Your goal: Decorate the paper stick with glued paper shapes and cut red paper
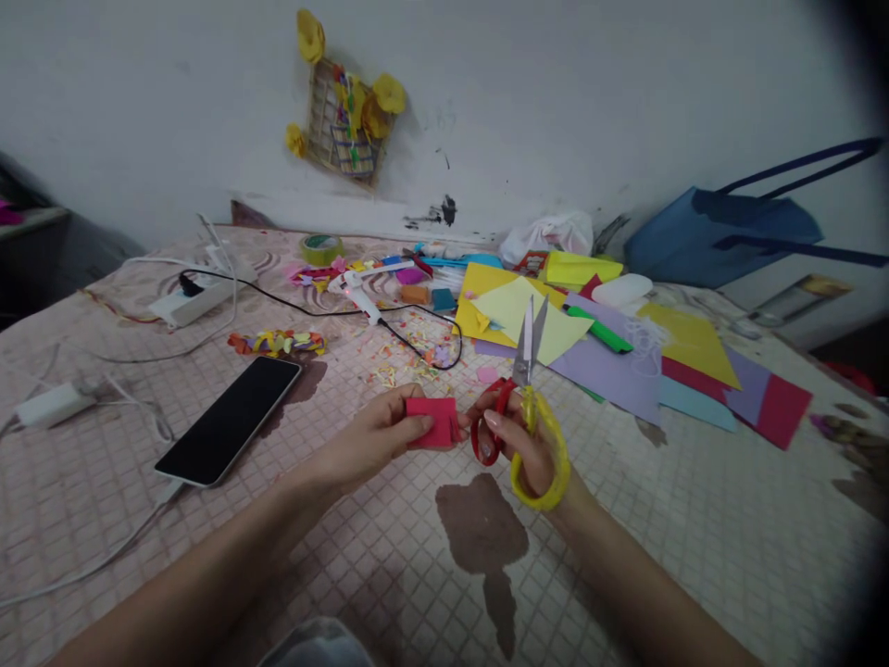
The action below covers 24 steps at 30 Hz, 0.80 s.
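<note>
My left hand [379, 435] pinches a small folded piece of red paper [434, 421] between thumb and fingers, low over the patterned bed cover. My right hand [524, 445] grips a pair of scissors [529, 357] by its red and yellow handles. The blades point up and away, slightly parted. The red paper's right edge almost touches my right hand's fingers.
A black phone [229, 417] lies to the left with a white cable. A white glue gun [357, 292], power strip [198, 296], tape roll [320, 246] and paper scraps lie further back. Coloured paper sheets [625, 357] spread to the right, with a blue bag [729, 236] behind.
</note>
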Each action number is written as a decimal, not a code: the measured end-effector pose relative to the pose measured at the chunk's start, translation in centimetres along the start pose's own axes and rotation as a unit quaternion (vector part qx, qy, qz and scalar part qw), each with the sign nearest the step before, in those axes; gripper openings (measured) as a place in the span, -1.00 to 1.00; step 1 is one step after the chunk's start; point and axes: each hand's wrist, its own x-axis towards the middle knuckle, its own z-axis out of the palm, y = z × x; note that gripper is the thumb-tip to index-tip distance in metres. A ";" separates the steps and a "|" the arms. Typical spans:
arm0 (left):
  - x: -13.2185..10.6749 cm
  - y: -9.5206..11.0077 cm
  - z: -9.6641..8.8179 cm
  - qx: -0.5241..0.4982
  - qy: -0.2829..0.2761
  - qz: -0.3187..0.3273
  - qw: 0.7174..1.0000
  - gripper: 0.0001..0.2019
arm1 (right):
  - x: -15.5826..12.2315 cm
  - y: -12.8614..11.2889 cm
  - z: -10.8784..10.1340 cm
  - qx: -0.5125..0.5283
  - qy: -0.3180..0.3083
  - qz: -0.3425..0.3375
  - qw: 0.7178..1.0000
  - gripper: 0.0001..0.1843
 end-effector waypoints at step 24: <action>0.3 2.3 -1.4 -0.034 0.065 0.101 0.992 -0.84 | -2.4 1.2 0.7 -0.097 -0.153 0.051 0.982 -0.60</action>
